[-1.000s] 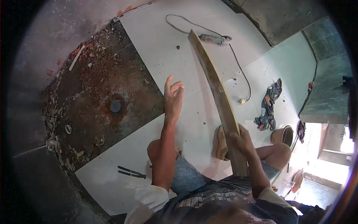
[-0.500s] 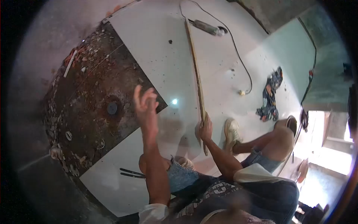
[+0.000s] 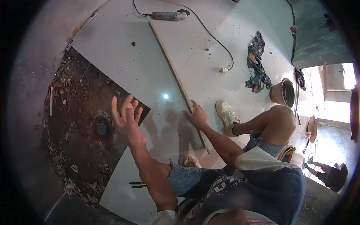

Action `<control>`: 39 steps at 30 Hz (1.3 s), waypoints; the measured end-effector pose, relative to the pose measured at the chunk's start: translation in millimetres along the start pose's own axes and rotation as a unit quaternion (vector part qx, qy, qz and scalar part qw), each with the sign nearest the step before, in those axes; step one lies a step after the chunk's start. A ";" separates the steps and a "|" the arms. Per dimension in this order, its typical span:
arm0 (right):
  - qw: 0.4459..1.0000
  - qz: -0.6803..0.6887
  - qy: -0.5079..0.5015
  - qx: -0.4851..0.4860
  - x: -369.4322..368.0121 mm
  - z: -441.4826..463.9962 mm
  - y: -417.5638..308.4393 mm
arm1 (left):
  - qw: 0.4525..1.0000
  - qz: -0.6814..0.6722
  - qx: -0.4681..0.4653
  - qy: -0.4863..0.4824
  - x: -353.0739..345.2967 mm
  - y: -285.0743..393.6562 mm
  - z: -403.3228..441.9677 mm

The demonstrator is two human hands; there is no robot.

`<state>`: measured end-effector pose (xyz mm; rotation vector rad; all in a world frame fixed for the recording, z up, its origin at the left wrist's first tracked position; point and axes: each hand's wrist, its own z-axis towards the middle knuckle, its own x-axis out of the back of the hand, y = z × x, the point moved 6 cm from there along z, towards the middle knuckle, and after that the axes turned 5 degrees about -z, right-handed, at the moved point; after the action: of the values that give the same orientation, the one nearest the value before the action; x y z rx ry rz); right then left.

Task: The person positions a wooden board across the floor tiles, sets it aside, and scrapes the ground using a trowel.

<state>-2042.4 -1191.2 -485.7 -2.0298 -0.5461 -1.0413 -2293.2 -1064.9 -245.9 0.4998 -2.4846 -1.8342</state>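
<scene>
Long bar (image 3: 171,65) slanted across the white tiled floor (image 3: 131,67), with the right hand (image 3: 197,115) wrapped around it not far from its near end. Its long axis ran forward from lower right to upper left, and the far end came just beside a grey angle grinder (image 3: 165,15). The right hand was the nearer one, already on the bar; from the left hand (image 3: 129,122), the bar lay off to the right, with a gap of pale floor visible between them. That left hand hung in the air, grasping nothing, fingers spread and loosely curled, in front of a dark, rubble-strewn patch of ground (image 3: 84,101). The bar looked thin, pale tan and nearly straight, turned almost edge-on. Whether it was wood or metal, and whether it touched the floor, could not be told.
</scene>
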 end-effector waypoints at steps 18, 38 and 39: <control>0.982 0.099 0.146 -0.070 24.9 -125.2 137.9 | 0.998 0.007 0.018 -0.067 -50.5 -18.6 9.7; 0.964 0.084 0.122 -0.222 18.6 -140.3 163.7 | 0.991 0.042 0.046 -0.119 -89.9 -40.4 9.2; 0.965 0.081 0.118 -0.222 27.9 -136.3 155.6 | 0.991 0.044 0.051 -0.116 -89.3 -41.6 10.0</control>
<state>-1990.1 -1393.2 -482.0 -2.2375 -0.0165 -1.3724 -2200.2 -1043.2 -272.0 0.1815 -2.7087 -1.8372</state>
